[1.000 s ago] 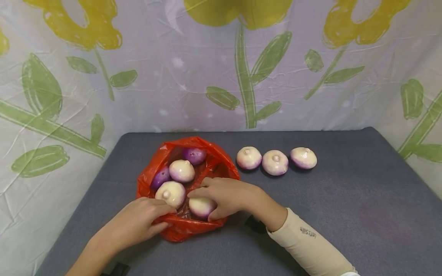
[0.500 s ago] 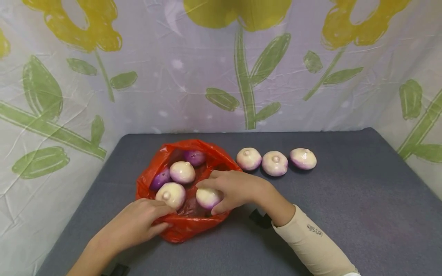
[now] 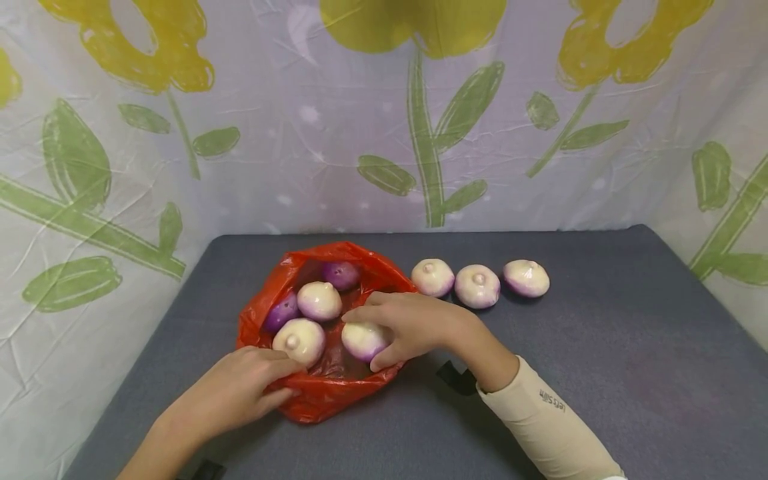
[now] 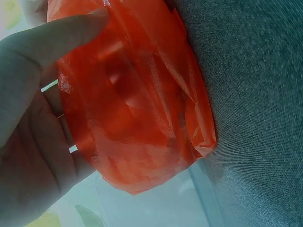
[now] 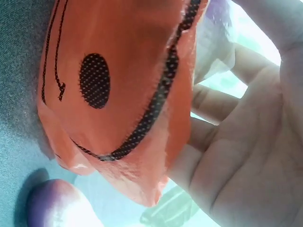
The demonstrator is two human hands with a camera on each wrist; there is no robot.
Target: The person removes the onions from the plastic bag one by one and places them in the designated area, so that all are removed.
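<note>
A red plastic bag (image 3: 351, 393) sits on the table with its mouth spread wide. Inside lie a pale turnip (image 3: 300, 341) with a small nub, a second pale turnip (image 3: 320, 301) and two purple-looking ones. My left hand (image 3: 252, 380) pinches the near-left rim, thumb outside and fingers inside, as the thumb (image 4: 78, 30) on the red plastic in the left wrist view confirms. With thumb and fingers, my right hand (image 3: 414, 323) grips a white-and-purple turnip (image 3: 363, 341) over the bag's right side. In the right wrist view, bag plastic hides part of that turnip.
To the right of the bag, a turnip (image 3: 433, 277), another turnip (image 3: 477, 287) and a third turnip (image 3: 527, 278) stand in a row on the dark grey table (image 3: 600, 373). Behind the table hangs a flower-printed curtain (image 3: 288, 147).
My right hand, gripping the turnip, has shifted right and slightly up from the bag's near middle toward its right rim. The left hand keeps its pinch on the rim.
</note>
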